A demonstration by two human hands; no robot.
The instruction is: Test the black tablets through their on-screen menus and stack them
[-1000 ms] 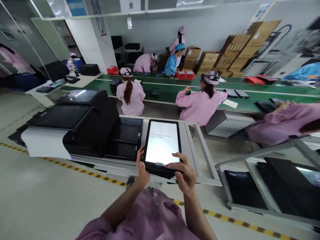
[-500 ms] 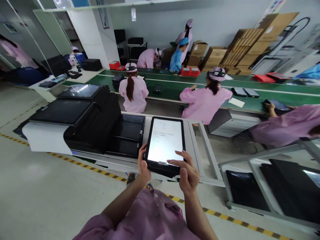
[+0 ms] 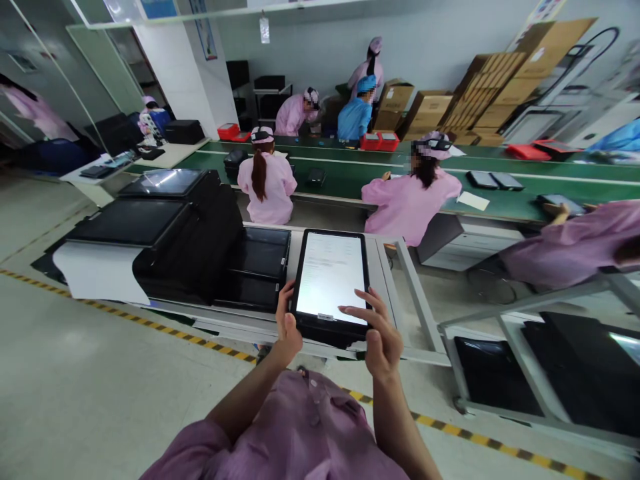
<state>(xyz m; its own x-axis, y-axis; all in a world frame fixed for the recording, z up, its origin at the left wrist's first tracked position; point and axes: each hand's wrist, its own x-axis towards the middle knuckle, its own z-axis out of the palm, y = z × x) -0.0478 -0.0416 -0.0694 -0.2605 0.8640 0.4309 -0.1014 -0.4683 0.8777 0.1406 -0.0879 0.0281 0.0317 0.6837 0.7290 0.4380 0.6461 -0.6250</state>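
Observation:
A tablet (image 3: 331, 273) with a black frame and a lit white page of small text is tilted up before me, above the end of a cart. My left hand (image 3: 288, 327) grips its lower left edge, thumb at the front and fingers along the side. By the lower right corner, my right hand (image 3: 381, 330) has its fingers apart, stretched over the screen; whether a fingertip touches the glass I cannot tell. Dark tablets (image 3: 257, 253) lie on the cart just left of the held one, beside tall stacks of black devices (image 3: 193, 233).
The pale cart (image 3: 395, 293) has a frame handle at its right end. Beyond it, co-workers in pink sit along a green bench (image 3: 345, 175). Another rack (image 3: 493, 417) with black panels stands at the right. Cardboard boxes (image 3: 430, 110) are piled behind the bench.
My right hand has shifted slightly right across the tablet's lower screen. My left hand keeps its grip. The view has moved a little.

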